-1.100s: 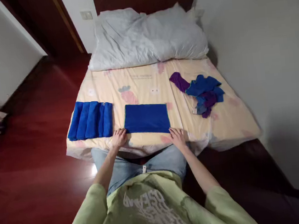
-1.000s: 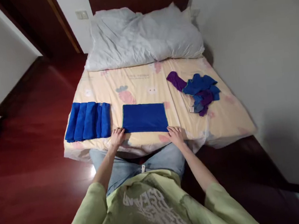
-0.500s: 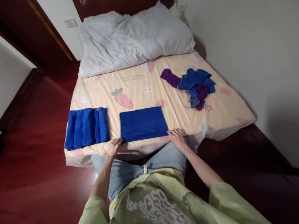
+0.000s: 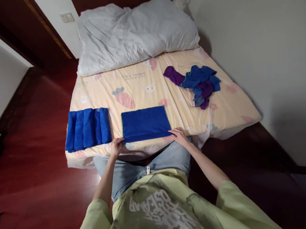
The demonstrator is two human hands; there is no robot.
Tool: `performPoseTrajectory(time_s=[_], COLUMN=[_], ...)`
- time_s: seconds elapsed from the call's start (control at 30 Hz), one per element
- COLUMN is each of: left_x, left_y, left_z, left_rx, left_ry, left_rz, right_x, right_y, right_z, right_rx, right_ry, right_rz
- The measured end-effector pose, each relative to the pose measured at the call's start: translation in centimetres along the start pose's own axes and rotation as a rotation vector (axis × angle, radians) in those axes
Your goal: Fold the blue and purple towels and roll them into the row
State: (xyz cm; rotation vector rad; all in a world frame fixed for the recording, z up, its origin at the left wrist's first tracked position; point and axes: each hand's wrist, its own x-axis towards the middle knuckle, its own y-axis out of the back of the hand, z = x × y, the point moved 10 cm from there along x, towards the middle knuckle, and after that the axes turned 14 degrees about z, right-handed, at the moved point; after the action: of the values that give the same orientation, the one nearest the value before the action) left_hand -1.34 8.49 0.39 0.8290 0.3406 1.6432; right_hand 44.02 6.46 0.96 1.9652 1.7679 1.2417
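Note:
A blue towel point(image 4: 145, 123), folded into a flat rectangle, lies near the front edge of the bed point(image 4: 232, 113). My left hand point(image 4: 116, 146) is at its near left corner and my right hand point(image 4: 179, 137) is at its near right corner. The fingers of both hands pinch the towel's near edge. To the left of the towel, a row of several rolled blue towels point(image 4: 87, 128) lies side by side.
A loose heap of blue and purple cloths point(image 4: 197, 82) lies at the right of the bed. A grey pillow point(image 4: 135, 29) lies across the head of the bed. A white wall runs along the right and dark red wooden floor point(image 4: 31, 149) lies to the left.
My view has tilted and shifted a little. Both hands stay at the towel's near corners, and the fingers have closed in onto its edge. The towel has stayed flat.

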Motion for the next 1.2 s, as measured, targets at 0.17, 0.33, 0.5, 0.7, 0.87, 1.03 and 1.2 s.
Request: performPoseTrajectory(time_s=[0.17,0.33,0.5,0.7,0.87,1.03,1.2], left_x=[0.5,0.7,1.3,1.7,1.7,1.7,1.5], left_y=[0.4,0.7,0.2,-0.1,-0.3,-0.2,-0.4], left_z=[-0.5,-1.7,-1.1,-0.9,-1.3,-1.4,-1.8], left_rx=[-0.113,-0.06,-0.009,0.095,0.173,0.185,0.213], left_ry=[0.128,0.277,0.259,0.277,0.329,0.345,0.36], left_rz=[0.011,0.072,0.064,0.066,0.076,0.086,0.099], right_x=[0.1,0.5,1.0,1.5,1.6,1.6,1.3], right_y=[-0.6,-0.9,-0.9,-0.7,-0.8,-0.8,-1.5], right_z=[3.0,5.6,5.4,5.0,4.9,5.4,6.4], right_rx=[0.196,0.244,0.229,0.144,0.133,0.133,0.169], right_ry=[-0.255,-0.466,-0.487,-0.485,-0.516,-0.52,-0.568], right_rz=[0.067,0.104,0.149,0.188,0.212,0.253,0.283])
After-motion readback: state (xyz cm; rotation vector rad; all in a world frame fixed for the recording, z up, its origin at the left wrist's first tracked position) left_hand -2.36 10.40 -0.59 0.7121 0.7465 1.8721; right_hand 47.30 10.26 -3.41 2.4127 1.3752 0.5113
